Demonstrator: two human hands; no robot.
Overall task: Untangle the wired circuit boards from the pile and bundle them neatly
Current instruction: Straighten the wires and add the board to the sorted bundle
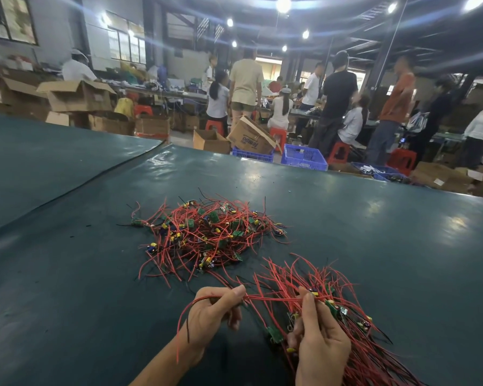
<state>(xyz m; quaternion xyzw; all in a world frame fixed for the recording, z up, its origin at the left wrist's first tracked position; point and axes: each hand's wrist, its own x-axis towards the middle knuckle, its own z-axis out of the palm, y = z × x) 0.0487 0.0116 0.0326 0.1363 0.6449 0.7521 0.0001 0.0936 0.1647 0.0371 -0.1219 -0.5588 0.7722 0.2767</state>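
One wide-angle view looks out from the person's head, facing forward and tipped down across the dark green vinyl-covered worktop (67, 274). It sits nearest the hands: the left hand (215, 313) at 6 o'clock and the right hand (322, 338) at 5 o'clock. They are near enough to show the thin red wire (273, 298) pinched by the left and the bundle of red-wired boards (368, 358) gripped by the right. The loose pile of red-wired green circuit boards (207, 232) lies farther off, just below centre. Toward 12 o'clock come blue plastic crates (304, 157) and round ceiling lamps (283, 3).
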